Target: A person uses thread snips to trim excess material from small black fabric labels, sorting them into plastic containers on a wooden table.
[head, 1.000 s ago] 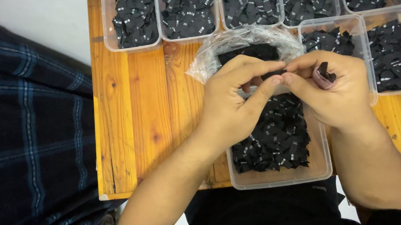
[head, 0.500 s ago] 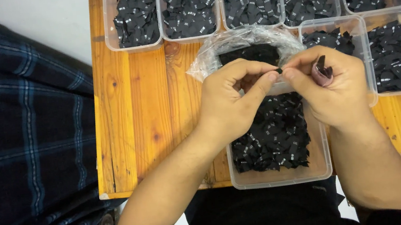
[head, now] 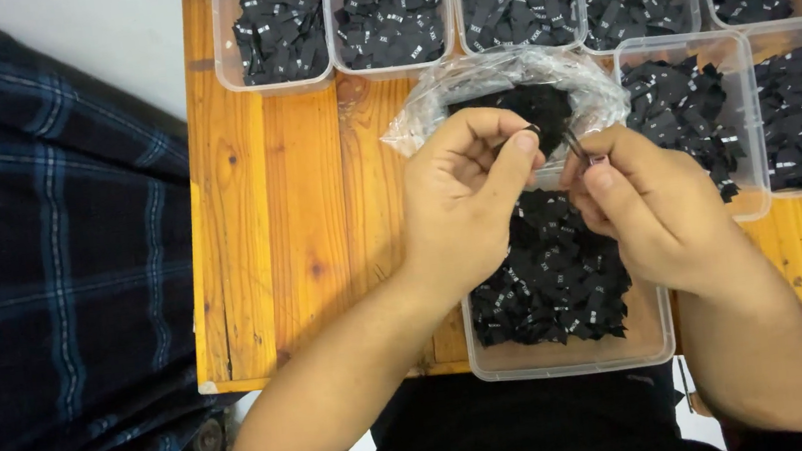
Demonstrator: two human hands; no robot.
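Plaid dark-blue cloth (head: 46, 286) lies far left, beside the orange pine-plank desk (head: 280, 219). Left hand (head: 464, 203) is closed, thumb and forefinger pinching one end of a small black fabric label (head: 552, 136); right hand (head: 655, 202) pinches the other (its long axis seems roughly left-to-right, though mostly hidden). Below sits a clear plastic tub (head: 571, 352) of black labels; a crinkled clear bag (head: 505, 78) behind.
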